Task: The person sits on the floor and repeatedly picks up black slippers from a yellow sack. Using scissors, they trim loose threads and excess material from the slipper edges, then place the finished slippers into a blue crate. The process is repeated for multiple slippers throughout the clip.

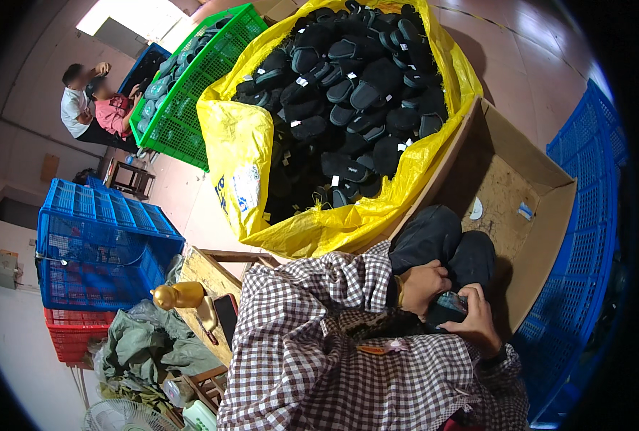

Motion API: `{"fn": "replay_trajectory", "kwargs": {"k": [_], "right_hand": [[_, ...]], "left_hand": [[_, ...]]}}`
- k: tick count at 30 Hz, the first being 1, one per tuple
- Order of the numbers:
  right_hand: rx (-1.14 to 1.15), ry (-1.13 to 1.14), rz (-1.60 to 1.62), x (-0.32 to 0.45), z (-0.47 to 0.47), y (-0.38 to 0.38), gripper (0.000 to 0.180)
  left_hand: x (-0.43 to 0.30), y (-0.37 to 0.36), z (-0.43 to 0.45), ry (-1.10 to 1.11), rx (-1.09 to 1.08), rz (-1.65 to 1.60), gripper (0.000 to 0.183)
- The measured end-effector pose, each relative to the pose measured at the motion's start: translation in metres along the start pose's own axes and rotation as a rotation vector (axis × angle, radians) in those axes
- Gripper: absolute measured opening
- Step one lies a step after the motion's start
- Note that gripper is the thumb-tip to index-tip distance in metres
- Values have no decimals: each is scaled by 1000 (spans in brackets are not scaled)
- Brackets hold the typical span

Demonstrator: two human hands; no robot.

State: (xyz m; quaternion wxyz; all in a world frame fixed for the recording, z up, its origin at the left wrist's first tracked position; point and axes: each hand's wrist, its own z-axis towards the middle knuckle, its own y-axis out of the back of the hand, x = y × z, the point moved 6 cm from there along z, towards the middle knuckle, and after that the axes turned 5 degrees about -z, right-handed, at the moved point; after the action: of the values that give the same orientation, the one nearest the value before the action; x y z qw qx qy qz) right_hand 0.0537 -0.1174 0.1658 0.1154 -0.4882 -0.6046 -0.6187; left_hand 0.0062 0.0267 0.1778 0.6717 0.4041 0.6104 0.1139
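A small dark article (pixel 447 308), perhaps a slipper, with a greenish patterned patch, is held low against my lap. My right hand (pixel 478 319) grips it, thumb on the near side and fingers over the far edge. Curled against its left end is my left hand (pixel 423 288); the fingertips are hidden, so what they hold cannot be seen. Beyond my knees stands a large yellow woven sack (pixel 319 234), filled with black fuzzy slippers (pixel 370 89) bearing small white tags.
A cardboard box (pixel 545 242) with scraps inside adjoins my legs, beside blue plastic crates (pixel 562 269). At left are a wooden table (pixel 194 275) with a golden cat figurine (pixel 182 295) and phone (pixel 225 318), and a blue crate (pixel 98 253). Two people (pixel 95 110) sit by a green crate (pixel 190 108).
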Motion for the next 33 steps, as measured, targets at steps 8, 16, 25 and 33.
{"fn": "replay_trajectory", "kwargs": {"k": [8, 16, 25, 33], "right_hand": [[-35, 89, 18, 2, -2, -1, 71], [-77, 112, 19, -10, 1, -4, 67], [-197, -5, 38, 0, 6, 1, 57], [-154, -42, 100, -3, 4, -2, 57]], "left_hand": [[-4, 4, -13, -69, -148, 11, 56], [1, 0, -10, -61, -178, -9, 47], [5, 1, -9, 44, -284, 26, 38], [1, 7, -13, 3, -96, -26, 59]]}}
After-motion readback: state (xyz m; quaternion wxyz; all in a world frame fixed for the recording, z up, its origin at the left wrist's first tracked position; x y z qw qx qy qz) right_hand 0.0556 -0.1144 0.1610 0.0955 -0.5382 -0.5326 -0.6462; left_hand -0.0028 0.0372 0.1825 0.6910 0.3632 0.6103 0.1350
